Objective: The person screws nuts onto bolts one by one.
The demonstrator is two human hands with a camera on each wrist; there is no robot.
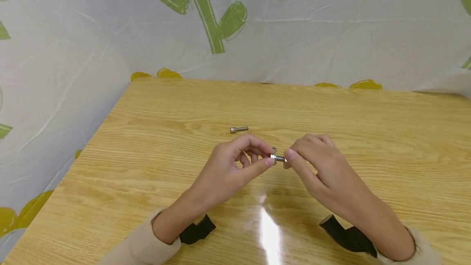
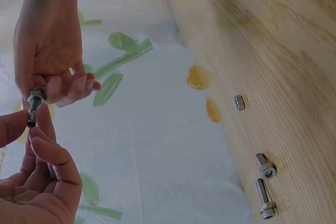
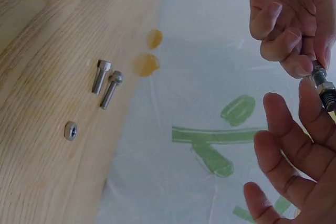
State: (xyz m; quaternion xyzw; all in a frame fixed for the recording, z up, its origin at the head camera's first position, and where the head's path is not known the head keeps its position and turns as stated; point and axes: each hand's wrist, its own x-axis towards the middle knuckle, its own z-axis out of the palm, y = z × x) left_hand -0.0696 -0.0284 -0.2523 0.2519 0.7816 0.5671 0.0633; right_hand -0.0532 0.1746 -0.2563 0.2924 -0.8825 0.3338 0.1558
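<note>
My left hand [image 1: 228, 167] pinches the head of a socket-head bolt [image 1: 279, 158] between thumb and fingertips, close over the wooden table. At the bolt's threaded end, my right hand [image 1: 320, 158] has its thumb and index finger at a hex nut [image 3: 327, 86], which sits around the thread. The same bolt [image 2: 34, 106] shows in the left wrist view between the two hands. A loose nut [image 2: 239, 102] lies on the table, just beyond the fingertips in the head view. Two more socket-head bolts, one [image 3: 101, 77] shorter-looking and another [image 3: 111, 90] beside it, lie together.
The wooden table [image 1: 147, 134] ends at the back and left against a pale sheet [image 1: 294, 44] with green and yellow plant shapes. One bolt [image 1: 239, 129] lies beyond my left hand in the head view. Black straps [image 1: 198, 230] hang at both wrists.
</note>
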